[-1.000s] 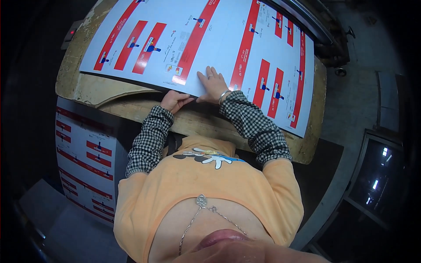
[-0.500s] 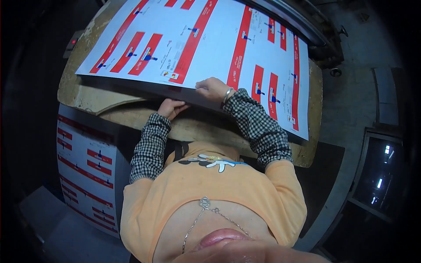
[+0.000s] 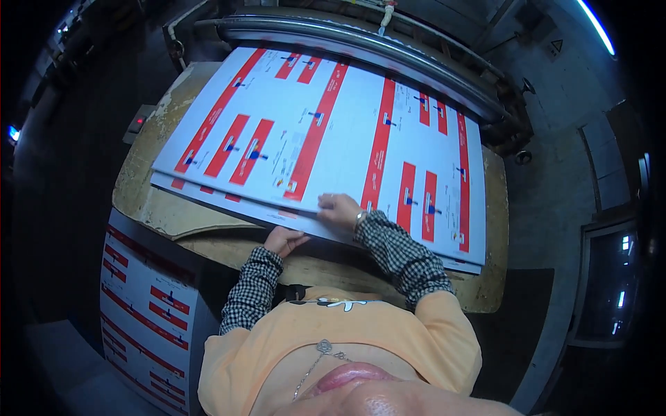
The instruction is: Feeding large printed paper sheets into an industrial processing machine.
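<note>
A large white printed sheet [image 3: 326, 139] with red bars and small blue marks lies on top of a stack of like sheets on a worn wooden table [image 3: 173, 215]. My right hand [image 3: 340, 208] rests flat on the top sheet near its front edge, fingers spread. My left hand [image 3: 283, 240] sits at the front edge of the stack, fingers curled under the sheets' edge. Both forearms wear checked sleeves.
A long metal roller [image 3: 361, 48] of a machine runs along the table's far side. A second pile of the same printed sheets [image 3: 142, 305] stands lower at my left. A box with a red light [image 3: 139, 123] is fixed at the table's left. Concrete floor lies to the right.
The view has tilted so the table sits lower in the picture. The top sheet has slid a little away from me over the stack; my hands stay at its front edge.
</note>
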Demonstrator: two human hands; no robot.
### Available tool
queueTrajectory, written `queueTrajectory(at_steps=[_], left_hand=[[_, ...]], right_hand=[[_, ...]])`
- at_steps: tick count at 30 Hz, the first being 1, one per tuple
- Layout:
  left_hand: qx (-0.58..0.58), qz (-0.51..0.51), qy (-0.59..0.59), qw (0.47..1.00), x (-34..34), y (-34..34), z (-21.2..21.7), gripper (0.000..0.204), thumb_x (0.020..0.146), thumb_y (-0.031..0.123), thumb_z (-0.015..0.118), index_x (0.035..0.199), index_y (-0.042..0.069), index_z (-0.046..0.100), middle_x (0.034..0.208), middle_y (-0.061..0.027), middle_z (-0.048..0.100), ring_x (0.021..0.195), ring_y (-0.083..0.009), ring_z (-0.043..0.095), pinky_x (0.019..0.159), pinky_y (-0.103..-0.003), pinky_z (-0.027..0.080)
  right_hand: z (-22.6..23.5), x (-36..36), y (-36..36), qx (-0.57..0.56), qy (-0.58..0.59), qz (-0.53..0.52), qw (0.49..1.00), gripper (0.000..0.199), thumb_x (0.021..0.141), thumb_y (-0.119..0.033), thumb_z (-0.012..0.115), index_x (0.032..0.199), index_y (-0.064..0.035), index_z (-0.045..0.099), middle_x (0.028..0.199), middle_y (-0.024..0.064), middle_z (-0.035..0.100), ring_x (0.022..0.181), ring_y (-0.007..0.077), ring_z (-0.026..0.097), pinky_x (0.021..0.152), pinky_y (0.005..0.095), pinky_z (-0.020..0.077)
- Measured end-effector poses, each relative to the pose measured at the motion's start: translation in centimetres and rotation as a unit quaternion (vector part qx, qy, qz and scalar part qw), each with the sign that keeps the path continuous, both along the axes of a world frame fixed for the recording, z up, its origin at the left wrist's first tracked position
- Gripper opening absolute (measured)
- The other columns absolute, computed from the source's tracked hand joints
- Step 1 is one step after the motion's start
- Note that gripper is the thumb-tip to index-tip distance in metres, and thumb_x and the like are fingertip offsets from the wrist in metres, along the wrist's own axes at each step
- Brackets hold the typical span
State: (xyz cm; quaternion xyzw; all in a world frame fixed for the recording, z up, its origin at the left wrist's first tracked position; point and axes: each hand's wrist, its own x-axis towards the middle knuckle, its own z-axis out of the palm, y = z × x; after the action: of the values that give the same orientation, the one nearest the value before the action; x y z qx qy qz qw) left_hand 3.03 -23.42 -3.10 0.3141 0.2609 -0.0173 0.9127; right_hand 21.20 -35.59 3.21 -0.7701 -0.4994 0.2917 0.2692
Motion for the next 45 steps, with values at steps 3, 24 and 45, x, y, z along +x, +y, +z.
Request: queueTrajectory(at_steps=[3, 24, 45], left_hand=[[-0.007, -0.003, -0.003, 1.000, 0.3, -0.2, 1.3, 0.039, 0.076, -0.006, 0.049, 0.114, -0.004, 0.042, 0.108, -0.0144, 0.052, 0.097, -0.0246, 0.054, 0.083, -0.036, 0.049], [-0.036, 0.073, 0.065, 0.995, 0.8, -0.4, 0.6, 0.033, 0.089, 0.019, 0.037, 0.116, 0.000, 0.044, 0.110, -0.0179, 0.052, 0.101, -0.0311, 0.052, 0.089, -0.046, 0.043], [-0.012, 0.028, 0.004, 1.000, 0.8, -0.1, 1.4, 0.033, 0.080, 0.007, 0.052, 0.110, -0.005, 0.045, 0.101, -0.0169, 0.057, 0.095, -0.0287, 0.056, 0.081, -0.042, 0.048]], right_hand=[[-0.8, 2.0, 1.8, 0.012, -0.084, -0.118, 0.989, 0.032, 0.070, -0.025, 0.062, 0.091, -0.0004, 0.059, 0.099, 0.0171, 0.056, 0.095, 0.0331, 0.051, 0.083, 0.0353, 0.0422], [5.2, -2.8, -0.2, -0.021, -0.027, 0.035, 0.999, 0.036, 0.067, -0.018, 0.057, 0.097, 0.0024, 0.058, 0.110, 0.0186, 0.054, 0.099, 0.0307, 0.053, 0.086, 0.0331, 0.0424], [-1.2, -2.9, -0.5, -0.061, -0.191, 0.038, 0.979, 0.075, 0.058, -0.037, 0.068, 0.121, -0.0058, 0.042, 0.131, 0.0216, 0.029, 0.123, 0.0401, 0.022, 0.097, 0.0540, 0.0239]])
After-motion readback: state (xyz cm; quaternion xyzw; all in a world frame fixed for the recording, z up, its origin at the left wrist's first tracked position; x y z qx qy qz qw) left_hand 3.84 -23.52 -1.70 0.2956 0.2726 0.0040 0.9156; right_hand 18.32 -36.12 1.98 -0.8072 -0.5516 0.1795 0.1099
